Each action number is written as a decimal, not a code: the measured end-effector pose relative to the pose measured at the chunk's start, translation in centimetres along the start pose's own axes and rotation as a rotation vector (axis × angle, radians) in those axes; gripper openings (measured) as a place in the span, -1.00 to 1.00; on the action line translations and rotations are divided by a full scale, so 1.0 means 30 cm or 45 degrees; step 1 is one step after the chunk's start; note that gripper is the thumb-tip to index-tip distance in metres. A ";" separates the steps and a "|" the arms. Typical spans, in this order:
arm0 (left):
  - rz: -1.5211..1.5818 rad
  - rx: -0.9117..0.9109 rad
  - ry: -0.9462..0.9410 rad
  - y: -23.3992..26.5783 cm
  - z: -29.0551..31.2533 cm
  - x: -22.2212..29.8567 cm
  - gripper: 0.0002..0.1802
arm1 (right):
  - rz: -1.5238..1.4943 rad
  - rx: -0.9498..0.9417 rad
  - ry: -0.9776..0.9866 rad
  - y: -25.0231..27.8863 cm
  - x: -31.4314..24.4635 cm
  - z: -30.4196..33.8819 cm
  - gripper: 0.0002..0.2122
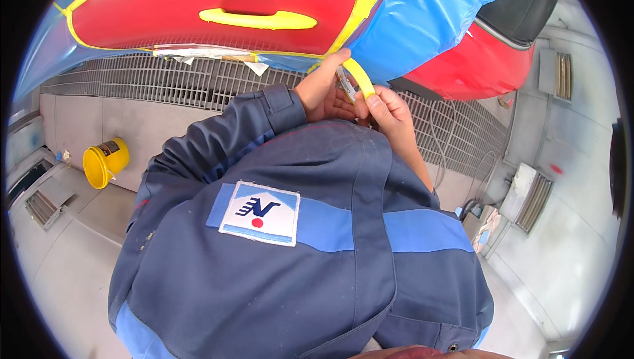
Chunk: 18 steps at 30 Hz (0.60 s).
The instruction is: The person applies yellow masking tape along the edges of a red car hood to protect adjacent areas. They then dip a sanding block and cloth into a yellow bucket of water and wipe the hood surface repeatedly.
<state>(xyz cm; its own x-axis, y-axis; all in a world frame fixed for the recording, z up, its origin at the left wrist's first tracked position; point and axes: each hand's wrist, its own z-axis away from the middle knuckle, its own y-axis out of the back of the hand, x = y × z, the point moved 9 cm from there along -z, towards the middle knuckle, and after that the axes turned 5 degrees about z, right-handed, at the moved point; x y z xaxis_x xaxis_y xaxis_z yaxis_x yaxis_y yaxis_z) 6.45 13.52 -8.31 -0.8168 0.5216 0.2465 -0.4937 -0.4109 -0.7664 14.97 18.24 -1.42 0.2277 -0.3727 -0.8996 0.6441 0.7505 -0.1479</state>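
Note:
Between my hands is a roll of yellow masking tape (360,79), its outer face turned up and part of its printed inner core showing. My left hand (319,91) has its thumb at the roll's upper end, with the other fingers curled beneath. Lower down, the thumb and fingers of my right hand (391,109) pinch the near end. Just beyond my hands is a red car door (165,2), bordered with yellow tape. Its handle (259,19) is wrapped in yellow tape too. Blue plastic sheeting (422,19) covers the bodywork to the right of the door.
Metal floor grating (178,81) runs below the car. At the left stands a yellow bucket (105,163). A bare red body part (479,62) shows past the sheeting at right. A thin hose (444,136) lies over the grating. Pale walls (574,154) carry vents.

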 end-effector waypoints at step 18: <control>-1.191 0.608 -1.717 -0.014 -0.040 0.249 -0.33 | 0.465 0.087 -0.266 0.202 0.154 0.037 -0.78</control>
<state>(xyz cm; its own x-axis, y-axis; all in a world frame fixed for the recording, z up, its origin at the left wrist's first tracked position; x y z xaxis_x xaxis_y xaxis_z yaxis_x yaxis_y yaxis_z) 0.90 18.49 -6.87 0.2504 -0.1540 0.9558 -0.7484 -0.6571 0.0902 20.74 20.46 -6.03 0.5884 -0.1965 -0.7843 0.5388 0.8186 0.1991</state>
